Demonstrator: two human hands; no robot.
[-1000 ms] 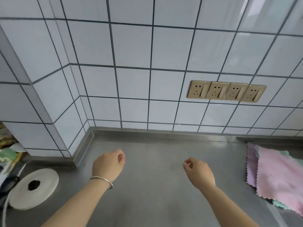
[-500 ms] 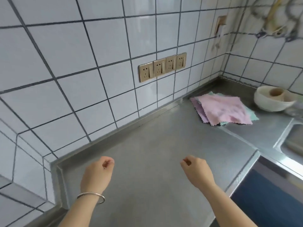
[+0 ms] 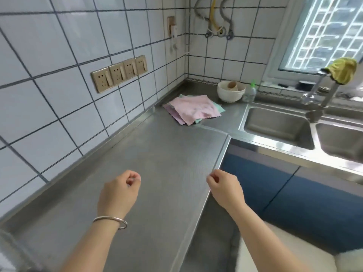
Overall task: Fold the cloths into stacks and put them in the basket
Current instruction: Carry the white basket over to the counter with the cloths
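Two bare hands hovering over a steel kitchen counter point(image 3: 161, 163), the cloths point(image 3: 193, 111) lying well beyond them.

The left hand point(image 3: 117, 193), a metal bangle point(image 3: 111, 221) circling its wrist, and the right hand point(image 3: 225, 190) are hanging apart above the near counter — fingers loosely curled, gripping nothing. The cloths — pink on top, green edges peeking out beneath — are sitting unfolded in a loose pile at the far end by the tiled wall, near a white bowl point(image 3: 230, 91). A double sink point(image 3: 279, 127) is lying to the right, a yellow rag point(image 3: 343, 72) draping over the tap.
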